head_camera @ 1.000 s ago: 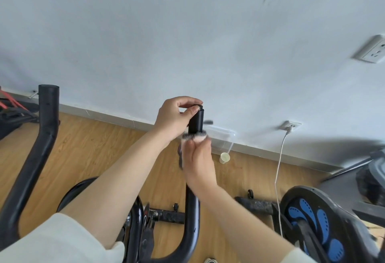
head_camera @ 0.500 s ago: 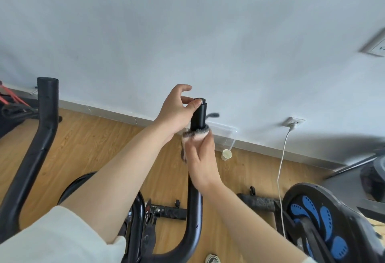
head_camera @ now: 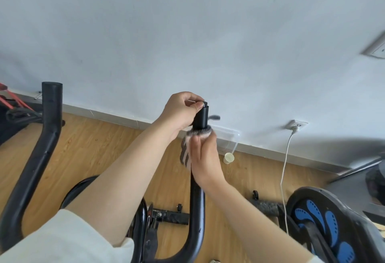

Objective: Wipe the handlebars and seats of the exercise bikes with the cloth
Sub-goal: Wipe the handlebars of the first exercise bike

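Observation:
A black exercise bike's right handlebar (head_camera: 197,200) rises upright in the middle of the view. My left hand (head_camera: 181,112) grips its top end, thumb across the tip. Just below, my right hand (head_camera: 205,158) holds a grey and white striped cloth (head_camera: 187,148) wrapped round the bar; the cloth's rim shows above my fingers. The same bike's left handlebar (head_camera: 44,137) stands bare at the left. No seat is in view.
A second bike's black flywheel cover with blue shapes (head_camera: 325,223) sits low at the right. A white cable (head_camera: 284,171) hangs from a wall socket (head_camera: 295,126). A small pale cup (head_camera: 228,157) and a clear plastic box (head_camera: 227,135) lie by the skirting board. Red-strapped gear (head_camera: 14,108) sits far left.
My left fingers lifted open half a second ago and have curled back over the bar's tip. My right hand with the cloth has stayed just under the top, shifting slightly.

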